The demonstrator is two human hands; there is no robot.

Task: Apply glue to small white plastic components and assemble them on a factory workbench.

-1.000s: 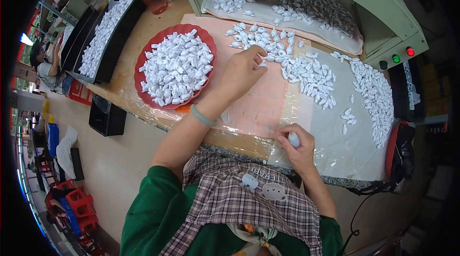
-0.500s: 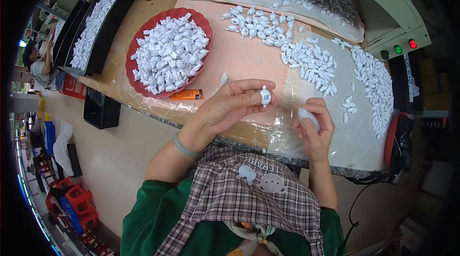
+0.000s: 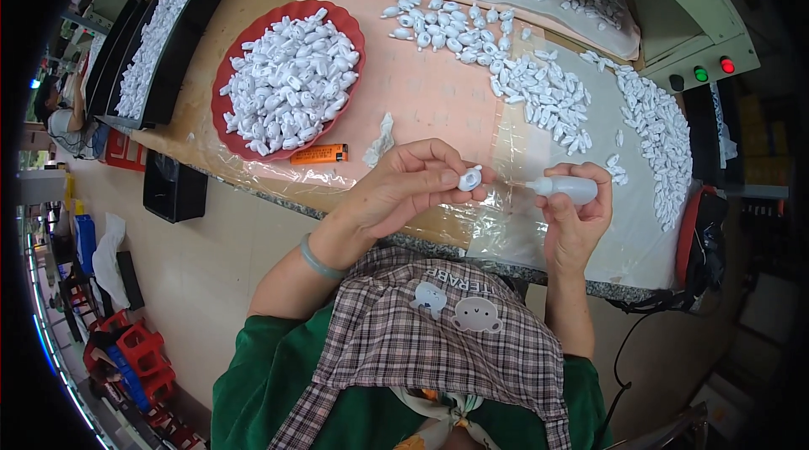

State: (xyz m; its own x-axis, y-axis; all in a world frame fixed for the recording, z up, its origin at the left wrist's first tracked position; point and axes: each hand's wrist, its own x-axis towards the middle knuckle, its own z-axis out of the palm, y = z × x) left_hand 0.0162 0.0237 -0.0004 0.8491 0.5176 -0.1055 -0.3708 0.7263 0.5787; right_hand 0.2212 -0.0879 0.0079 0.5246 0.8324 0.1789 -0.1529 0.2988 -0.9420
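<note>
Between thumb and fingertips, my left hand (image 3: 413, 184) pinches a small white plastic part (image 3: 470, 179), rounded with a little nub on top. My right hand (image 3: 581, 214) grips a translucent squeeze bottle (image 3: 566, 189) lying on its side, its thin tip pointing left at the small part, a short gap apart. Beyond my left hand stands a red scalloped bowl (image 3: 221, 113) heaped with white parts (image 3: 291, 79). An orange lighter (image 3: 320, 153) lies at the bowl's near edge, and a crumpled white tissue (image 3: 381, 142) rests beside my left hand.
Loose white parts (image 3: 539, 92) spread over the table's far middle, with more (image 3: 657, 147) along the right. A pale green machine (image 3: 704, 37) with lit buttons stands at the back. Black trays (image 3: 190, 37) of parts are at the left. A red-and-black bag (image 3: 704, 235) sits at the right edge.
The squeeze bottle has swung from upright-tilted to lying sideways, its tip now toward the part. My left fingers have turned the white part over to another face. The view has shifted slightly.
</note>
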